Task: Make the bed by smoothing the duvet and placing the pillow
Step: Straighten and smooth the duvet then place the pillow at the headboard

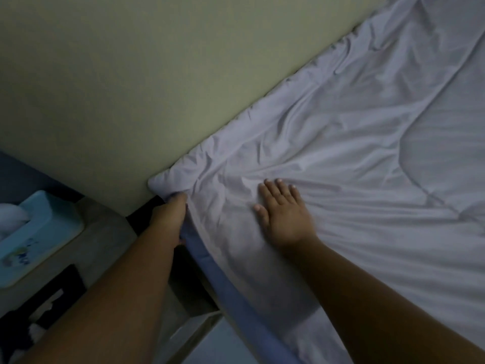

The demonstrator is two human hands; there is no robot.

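Observation:
A pale lavender duvet (354,143) covers the bed, wrinkled near the corner that meets the wall. My left hand (170,219) grips the duvet's side edge just below that corner, fingers curled under the fabric. My right hand (284,214) lies flat on top of the duvet, fingers spread, a little to the right of the corner. A blue sheet edge (223,279) shows along the bed's side under the duvet. No pillow is in view.
A cream wall (157,74) runs along the bed's far side. At the left a bedside surface (102,232) carries a light blue tissue box (39,235). Dark items (52,298) lie lower left. A narrow dark gap separates the bed from the bedside surface.

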